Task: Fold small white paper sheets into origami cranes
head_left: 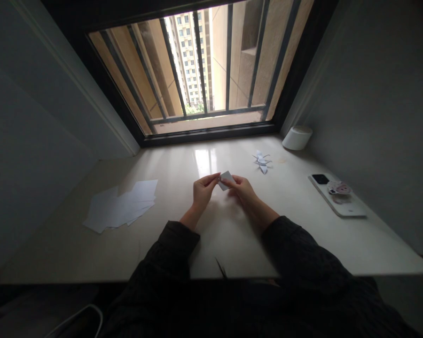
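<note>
A small folded white paper (226, 179) is held up over the middle of the pale desk (232, 234). My left hand (203, 190) pinches its left edge with fingertips closed. My right hand (242, 189) pinches its right side, fingers pressed together on it. Both forearms wear dark sleeves and reach in from the near edge. A finished folded paper figure (262, 162) lies on the desk beyond my right hand.
A loose spread of white paper sheets (121, 206) lies at the left. A phone with a sticker case (336, 194) rests at the right. A white round container (296, 137) stands by the barred window (204, 70). Grey walls close both sides.
</note>
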Available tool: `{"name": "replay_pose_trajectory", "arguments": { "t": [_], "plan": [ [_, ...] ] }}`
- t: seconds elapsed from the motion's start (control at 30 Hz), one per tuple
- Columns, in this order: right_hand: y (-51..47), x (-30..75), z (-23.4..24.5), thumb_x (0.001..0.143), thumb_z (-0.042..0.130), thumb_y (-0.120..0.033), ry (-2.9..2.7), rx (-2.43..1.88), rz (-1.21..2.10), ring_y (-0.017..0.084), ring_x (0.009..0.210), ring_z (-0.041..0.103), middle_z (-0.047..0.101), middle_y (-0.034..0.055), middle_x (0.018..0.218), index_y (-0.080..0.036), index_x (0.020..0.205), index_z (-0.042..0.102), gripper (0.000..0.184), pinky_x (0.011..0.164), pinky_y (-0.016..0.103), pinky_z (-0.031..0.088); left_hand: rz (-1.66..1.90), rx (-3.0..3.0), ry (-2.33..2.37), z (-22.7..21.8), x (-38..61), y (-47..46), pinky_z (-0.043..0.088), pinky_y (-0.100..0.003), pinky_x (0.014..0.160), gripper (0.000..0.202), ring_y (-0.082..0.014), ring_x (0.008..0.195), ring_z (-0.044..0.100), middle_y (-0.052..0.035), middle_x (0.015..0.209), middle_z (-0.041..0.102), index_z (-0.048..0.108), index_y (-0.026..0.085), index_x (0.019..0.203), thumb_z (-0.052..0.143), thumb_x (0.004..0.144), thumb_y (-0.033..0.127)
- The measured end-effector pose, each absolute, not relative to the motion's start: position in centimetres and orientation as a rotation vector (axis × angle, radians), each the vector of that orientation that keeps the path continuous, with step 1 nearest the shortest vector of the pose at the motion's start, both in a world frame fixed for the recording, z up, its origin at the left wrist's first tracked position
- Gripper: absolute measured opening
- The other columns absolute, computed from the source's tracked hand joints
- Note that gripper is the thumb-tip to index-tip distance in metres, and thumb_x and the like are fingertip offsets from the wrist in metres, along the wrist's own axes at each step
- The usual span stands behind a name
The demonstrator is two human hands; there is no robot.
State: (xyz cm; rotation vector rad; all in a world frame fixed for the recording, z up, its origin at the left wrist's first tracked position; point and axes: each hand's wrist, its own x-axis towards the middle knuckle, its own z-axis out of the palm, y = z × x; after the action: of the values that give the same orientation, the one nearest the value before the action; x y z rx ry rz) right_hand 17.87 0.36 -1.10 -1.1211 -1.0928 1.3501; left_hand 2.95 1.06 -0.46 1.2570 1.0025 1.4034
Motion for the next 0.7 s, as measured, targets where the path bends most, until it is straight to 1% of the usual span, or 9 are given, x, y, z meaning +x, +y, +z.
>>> {"name": "replay_pose_trajectory", "arguments": {
  "t": [0.07, 0.2, 0.3, 0.37, 0.43, 0.57, 0.63, 0.7],
  "plan": [
    [0.26, 17.96, -0.85, 0.061, 0.076, -0.051, -1.117, -1.132, 1.346, 0.015, 0.053, 0.055, 0.067, 0.0029, 0.068, -0.018, 0.086, 0.073, 0.041, 0.044, 0.026, 0.038, 1.399, 1.235, 0.999, -0.39, 3.00, 1.03, 0.051, -0.041, 0.091, 0.030, -0.0235, 0.094, 0.067, -0.0095, 0.098, 0.073, 0.074, 0.018, 0.094, 0.075, 0.069, 0.034],
    [0.17, 18.02, -0.65, 0.060, 0.075, -0.054, -1.150, -1.137, 1.318, 0.014, 0.053, 0.054, 0.065, 0.0031, 0.065, -0.016, 0.085, 0.074, 0.045, 0.047, 0.026, 0.039, 1.397, 1.227, 0.987, -0.39, 2.97, 1.06, 0.051, -0.040, 0.090, 0.029, -0.0232, 0.093, 0.067, -0.0094, 0.098, 0.073, 0.074, 0.018, 0.094, 0.075, 0.069, 0.033],
    [0.06, 17.95, -0.61, 0.059, 0.075, -0.055, -1.146, -1.161, 1.317, 0.013, 0.049, 0.051, 0.063, 0.0027, 0.061, -0.015, 0.086, 0.073, 0.048, 0.045, 0.026, 0.037, 1.396, 1.232, 0.986, -0.37, 2.93, 1.08, 0.051, -0.040, 0.090, 0.029, -0.0229, 0.093, 0.068, -0.0094, 0.098, 0.073, 0.074, 0.018, 0.094, 0.075, 0.069, 0.033],
    [-0.04, 17.86, -0.53, 0.058, 0.076, -0.055, -1.134, -1.166, 1.316, 0.013, 0.048, 0.050, 0.063, 0.0024, 0.060, -0.015, 0.084, 0.073, 0.047, 0.044, 0.026, 0.036, 1.393, 1.236, 0.986, -0.30, 2.93, 1.06, 0.051, -0.040, 0.090, 0.028, -0.0226, 0.093, 0.068, -0.0093, 0.097, 0.073, 0.075, 0.018, 0.093, 0.075, 0.069, 0.032],
    [-0.15, 17.75, -0.38, 0.058, 0.077, -0.052, -1.125, -1.143, 1.309, 0.014, 0.052, 0.054, 0.064, 0.0024, 0.062, -0.016, 0.081, 0.074, 0.043, 0.049, 0.027, 0.038, 1.387, 1.231, 0.982, -0.22, 2.97, 1.02, 0.052, -0.040, 0.090, 0.026, -0.0223, 0.092, 0.068, -0.0090, 0.096, 0.073, 0.075, 0.018, 0.091, 0.075, 0.069, 0.032],
    [-0.24, 17.49, -0.10, 0.057, 0.080, -0.046, -1.069, -1.073, 1.300, 0.017, 0.065, 0.060, 0.068, 0.0025, 0.068, -0.018, 0.075, 0.074, 0.033, 0.063, 0.029, 0.043, 1.389, 1.203, 0.972, -0.15, 3.11, 0.96, 0.053, -0.040, 0.088, 0.025, -0.0218, 0.090, 0.068, -0.0084, 0.095, 0.074, 0.075, 0.018, 0.090, 0.075, 0.069, 0.031],
    [-0.22, 17.37, -0.06, 0.056, 0.080, -0.044, -1.036, -1.083, 1.284, 0.016, 0.065, 0.059, 0.068, 0.0024, 0.068, -0.018, 0.073, 0.074, 0.032, 0.064, 0.029, 0.042, 1.411, 1.195, 0.977, -0.18, 3.17, 0.97, 0.053, -0.039, 0.088, 0.025, -0.0216, 0.089, 0.069, -0.0083, 0.094, 0.074, 0.075, 0.018, 0.090, 0.075, 0.068, 0.030],
    [-0.17, 17.27, -0.05, 0.054, 0.081, -0.044, -1.018, -1.126, 1.264, 0.015, 0.062, 0.057, 0.067, 0.0024, 0.065, -0.017, 0.071, 0.074, 0.033, 0.062, 0.029, 0.041, 1.441, 1.188, 0.989, -0.21, 3.19, 0.98, 0.054, -0.039, 0.086, 0.026, -0.0214, 0.087, 0.069, -0.0083, 0.093, 0.074, 0.075, 0.017, 0.090, 0.076, 0.067, 0.029]
  ]
}}
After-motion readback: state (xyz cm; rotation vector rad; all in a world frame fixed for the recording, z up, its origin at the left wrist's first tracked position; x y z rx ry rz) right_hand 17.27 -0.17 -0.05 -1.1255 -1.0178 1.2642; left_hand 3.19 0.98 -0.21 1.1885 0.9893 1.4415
